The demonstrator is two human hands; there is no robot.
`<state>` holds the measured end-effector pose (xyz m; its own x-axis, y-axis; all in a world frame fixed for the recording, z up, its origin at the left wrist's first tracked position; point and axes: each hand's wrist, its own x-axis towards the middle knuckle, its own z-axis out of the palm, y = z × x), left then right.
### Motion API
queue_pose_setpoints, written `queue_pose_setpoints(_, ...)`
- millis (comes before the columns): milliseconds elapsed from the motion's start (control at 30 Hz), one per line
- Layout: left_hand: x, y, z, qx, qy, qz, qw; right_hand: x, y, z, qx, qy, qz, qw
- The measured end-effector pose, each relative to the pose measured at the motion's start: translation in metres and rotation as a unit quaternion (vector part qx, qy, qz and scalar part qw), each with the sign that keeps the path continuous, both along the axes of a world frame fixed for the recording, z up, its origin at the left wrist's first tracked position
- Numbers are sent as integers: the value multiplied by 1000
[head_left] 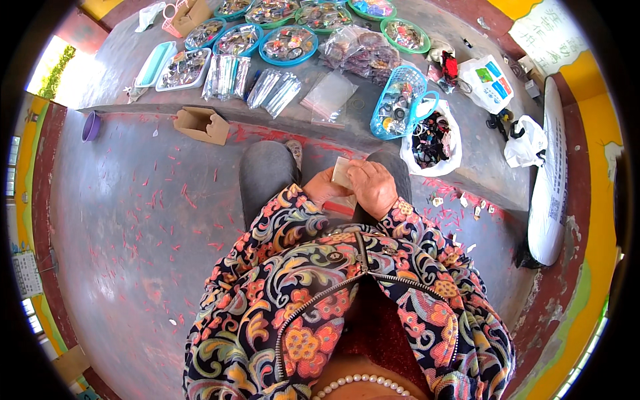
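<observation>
While both hands — left hand (323,187) and right hand (373,187) — pinch a small pale card (342,172) above the knees, short of the blue basket (399,101), a loosened pinch could drop it onto the littered floor (133,220).

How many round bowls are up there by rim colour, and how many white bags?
Blue-rimmed round bowls: 3
Green-rimmed round bowls: 5
White bags: 3
Total: 11
Some at the top edge are cut off, so the bowl counts may be slightly out.
</observation>
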<state>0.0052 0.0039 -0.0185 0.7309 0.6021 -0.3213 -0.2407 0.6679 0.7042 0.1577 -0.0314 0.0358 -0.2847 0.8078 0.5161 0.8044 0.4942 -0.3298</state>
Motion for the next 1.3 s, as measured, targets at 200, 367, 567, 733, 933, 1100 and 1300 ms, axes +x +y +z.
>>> queue_pose_setpoints(200,1,-1,7,-2,5,5,1000,-1,0,5,-28,37,-2,999)
queue_pose_setpoints(367,0,0,5,39,14,-5,999,-2,-1,4,-74,44,-32,996)
queue_pose_setpoints(567,-2,2,10,241,136,-93,956,5,4,-1,-206,96,-106,968)
queue_pose_setpoints(733,-3,3,1,180,101,-102,973,15,10,-3,-354,335,-68,870)
queue_pose_setpoints(933,-6,0,15,30,22,-90,995,35,17,5,-450,486,-63,747)
queue_pose_setpoints(1100,-7,2,10,42,9,-102,994,39,17,-2,-457,521,-72,717)
queue_pose_setpoints(1300,-8,1,7,47,24,-97,994,43,20,-5,-436,526,-81,726)
